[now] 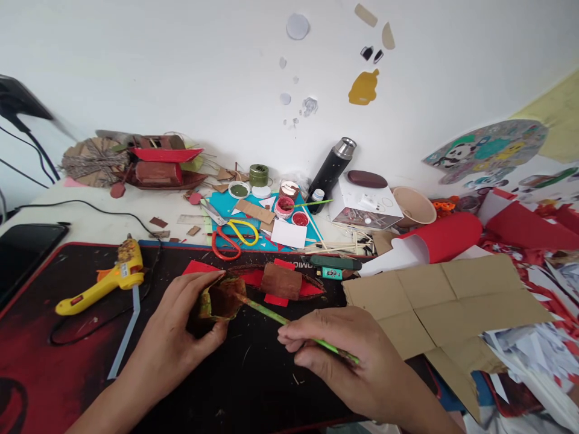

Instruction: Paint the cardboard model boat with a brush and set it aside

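My left hand (pixel 185 319) is wrapped around a small paint-stained cup (pixel 221 299) with brown inside, its mouth tilted toward me. Between the thumb and fingers of my right hand (pixel 344 355) is a green paintbrush (pixel 275 316), its tip inside the cup. Just beyond the cup lies a flat model boat (pixel 312 289) in red and brown, with a curved brown cover (pixel 281 281) on its middle. The brush's bristles are hidden in the cup.
A yellow glue gun (pixel 122 271) with its cord lies at left. Behind are scissors (pixel 230 229), a red paint pot (pixel 284 206), a black flask (pixel 332 172) and finished-looking model boats (pixel 158 175). Folded cardboard (pixel 434 295) and a red paper roll (pixel 456 235) are at right.
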### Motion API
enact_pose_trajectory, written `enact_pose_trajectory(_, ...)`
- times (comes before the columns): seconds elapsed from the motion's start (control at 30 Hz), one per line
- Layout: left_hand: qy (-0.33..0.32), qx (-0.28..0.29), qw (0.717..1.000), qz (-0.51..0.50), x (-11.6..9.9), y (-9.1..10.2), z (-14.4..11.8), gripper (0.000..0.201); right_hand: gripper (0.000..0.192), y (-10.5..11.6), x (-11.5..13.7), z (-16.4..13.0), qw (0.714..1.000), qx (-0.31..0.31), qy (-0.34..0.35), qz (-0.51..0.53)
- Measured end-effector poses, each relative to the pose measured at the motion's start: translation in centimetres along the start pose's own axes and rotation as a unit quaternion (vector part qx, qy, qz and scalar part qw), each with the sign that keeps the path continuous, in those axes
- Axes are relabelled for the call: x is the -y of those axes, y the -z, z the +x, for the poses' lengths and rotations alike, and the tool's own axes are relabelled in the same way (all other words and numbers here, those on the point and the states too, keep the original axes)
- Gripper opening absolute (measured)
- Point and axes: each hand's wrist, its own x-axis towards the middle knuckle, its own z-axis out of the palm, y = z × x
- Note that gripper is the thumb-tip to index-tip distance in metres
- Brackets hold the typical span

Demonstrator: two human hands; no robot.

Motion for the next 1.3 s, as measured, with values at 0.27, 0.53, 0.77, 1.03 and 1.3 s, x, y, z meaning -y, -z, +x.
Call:
enact_pose_trajectory(0.27, 0.001, -0.004, 1.0, 0.01, 0.1, -0.1, 0.0, 0.052, 0.013, -0.1, 0.1, 0.2, 0.998, -0.05, 0.008, 0.022)
enact_pose_trajectory(0.53, -0.011, -0.01, 1.0, 0.017, -0.1, 0.0, 0.3, 0.048, 0.02, -0.2, 0.0, 0.3, 0.997, -0.056, -0.003, -0.044)
enact_pose_trajectory(0.77, -0.037, -0.015, 0.998, 0.05, -0.2, 0.2, 0.4, 0.047, 0.021, -0.1, 0.4, 0.3, 0.996, -0.062, 0.003, -0.056)
enact_pose_trajectory(1.03, -0.042, -0.023, 0.997, 0.053, -0.2, 0.4, 0.3, 0.047, 0.019, -0.6, -0.6, 0.0, 0.991, -0.122, -0.052, 0.011)
enact_pose_trajectory(1.3, -0.037, -0.018, 0.998, 0.043, -0.5, 0.3, 0.2, 0.048, 0.02, -0.6, -1.3, 0.4, 0.981, -0.177, -0.073, 0.042)
